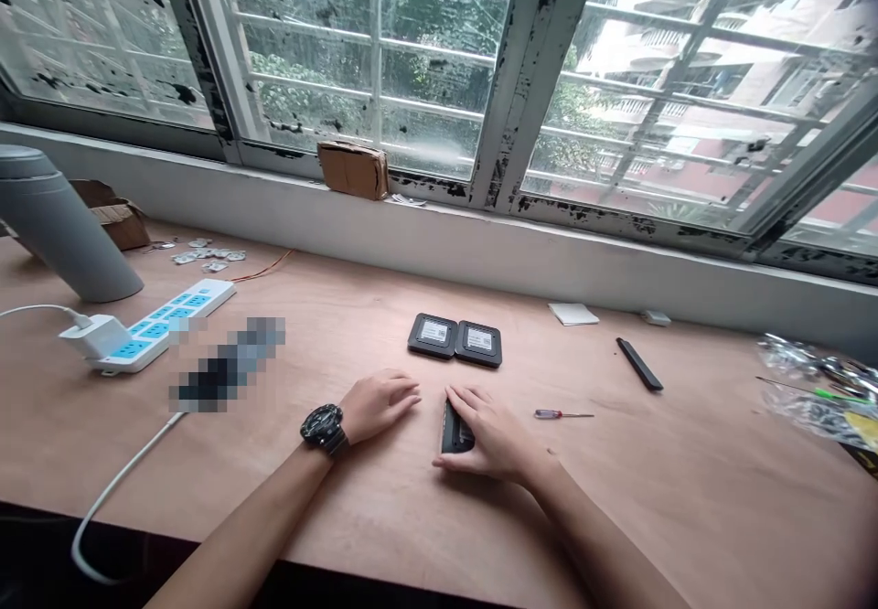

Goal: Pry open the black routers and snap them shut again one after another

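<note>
My right hand [490, 435] is wrapped round a small black device [454, 428] that stands on its edge on the wooden table [686, 499]. My left hand [377, 403], with a black watch on its wrist, rests flat on the table just left of it, fingers stretched out and holding nothing. Two more black square devices [455, 339] with white labels lie side by side a little beyond my hands. A small screwdriver [562, 414] with a red and blue handle lies to the right of my right hand.
A white and blue power strip [165, 321] with a charger and cable lies at left, beside a grey cylinder [58, 225]. A black bar [638, 364], a white pad [573, 314], plastic bags [819, 389] and a cardboard box [353, 170] on the sill are also here.
</note>
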`<control>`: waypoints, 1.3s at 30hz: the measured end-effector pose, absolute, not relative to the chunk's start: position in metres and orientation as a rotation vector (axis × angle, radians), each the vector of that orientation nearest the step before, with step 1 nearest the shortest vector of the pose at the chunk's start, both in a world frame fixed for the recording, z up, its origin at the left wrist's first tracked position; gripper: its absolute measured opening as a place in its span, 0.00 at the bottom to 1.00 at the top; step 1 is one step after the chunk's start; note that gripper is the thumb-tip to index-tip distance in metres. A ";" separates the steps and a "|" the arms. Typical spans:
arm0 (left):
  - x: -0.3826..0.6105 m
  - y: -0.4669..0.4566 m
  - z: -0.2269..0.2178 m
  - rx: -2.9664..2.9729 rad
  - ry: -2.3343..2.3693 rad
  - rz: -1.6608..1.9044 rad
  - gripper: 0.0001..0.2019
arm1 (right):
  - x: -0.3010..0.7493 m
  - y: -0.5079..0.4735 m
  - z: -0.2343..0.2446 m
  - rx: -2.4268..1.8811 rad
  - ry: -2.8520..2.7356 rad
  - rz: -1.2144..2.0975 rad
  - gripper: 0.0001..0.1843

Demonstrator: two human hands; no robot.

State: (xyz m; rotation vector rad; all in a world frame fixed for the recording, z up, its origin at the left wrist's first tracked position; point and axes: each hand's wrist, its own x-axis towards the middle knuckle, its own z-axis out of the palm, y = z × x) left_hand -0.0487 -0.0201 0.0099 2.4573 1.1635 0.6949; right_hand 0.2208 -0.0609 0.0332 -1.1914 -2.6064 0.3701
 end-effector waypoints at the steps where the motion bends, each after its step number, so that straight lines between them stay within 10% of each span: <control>1: -0.050 -0.020 0.010 2.466 1.182 0.694 0.16 | 0.222 -0.061 0.032 -1.186 -2.613 0.379 0.58; 39: -0.055 -0.019 0.010 2.485 1.272 0.706 0.17 | 0.230 -0.068 0.038 -1.216 -2.598 0.467 0.51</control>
